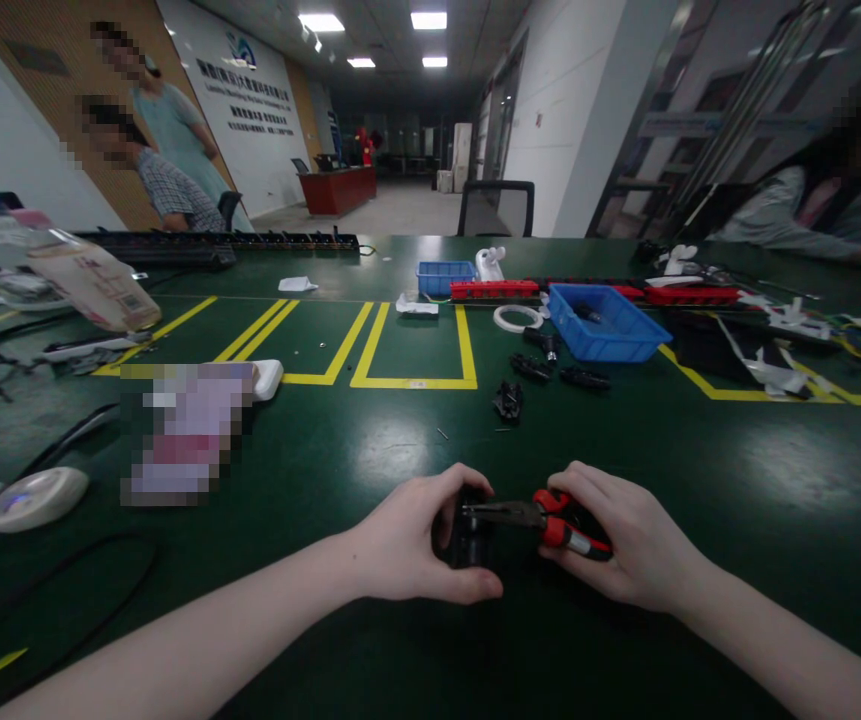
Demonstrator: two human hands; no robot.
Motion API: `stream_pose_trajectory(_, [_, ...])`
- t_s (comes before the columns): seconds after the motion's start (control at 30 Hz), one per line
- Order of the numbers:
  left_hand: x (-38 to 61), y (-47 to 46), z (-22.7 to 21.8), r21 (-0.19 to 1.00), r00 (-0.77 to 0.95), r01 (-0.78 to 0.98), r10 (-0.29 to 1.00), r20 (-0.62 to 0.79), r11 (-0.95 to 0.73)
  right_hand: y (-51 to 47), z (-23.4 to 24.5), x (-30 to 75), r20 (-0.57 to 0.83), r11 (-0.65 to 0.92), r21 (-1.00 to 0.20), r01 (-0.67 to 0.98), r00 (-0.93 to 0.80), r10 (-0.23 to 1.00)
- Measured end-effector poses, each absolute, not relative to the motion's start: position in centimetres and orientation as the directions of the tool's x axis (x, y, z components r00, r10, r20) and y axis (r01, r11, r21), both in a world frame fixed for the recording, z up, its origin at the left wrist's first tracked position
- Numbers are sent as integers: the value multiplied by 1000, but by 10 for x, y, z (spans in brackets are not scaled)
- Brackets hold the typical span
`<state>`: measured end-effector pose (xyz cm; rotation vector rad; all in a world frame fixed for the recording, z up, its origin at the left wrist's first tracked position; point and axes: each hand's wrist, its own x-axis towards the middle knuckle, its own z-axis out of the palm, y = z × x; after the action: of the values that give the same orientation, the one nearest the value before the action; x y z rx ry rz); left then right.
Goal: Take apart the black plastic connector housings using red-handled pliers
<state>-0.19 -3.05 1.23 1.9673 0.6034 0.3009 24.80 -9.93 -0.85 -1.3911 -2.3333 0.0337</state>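
Observation:
My left hand (430,545) is closed around a small black part (473,545), thumb below and fingers above it. What kind of part it is I cannot make out. In my right hand (617,540) is a pair of needle-nose pliers (561,525) with red and black handles. The pliers' jaws point left, and their tips reach the upper side of the black part. Just beyond my hands, thin metal pins (442,433) and a black piece (509,400) lie on the green table (310,620).
Further back stand a blue bin (606,335) with dark parts in it and a smaller blue tray (445,277). More black pieces (584,377) lie near the bin. At left are a phone (194,430), a white mouse (36,498) and cables. People sit or stand beyond the table.

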Motion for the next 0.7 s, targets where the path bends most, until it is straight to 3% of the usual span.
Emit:
stream_pose_trajectory(0.47, [1, -36, 11, 826, 774, 393, 630, -61, -403, -98, -10, 249, 372, 485, -224, 845, -386, 844])
stream_pose_trajectory(0.7, [3, -38, 16, 858, 751, 407, 649, -120, -313, -98, -8, 249, 396, 466, -283, 838, -341, 853])
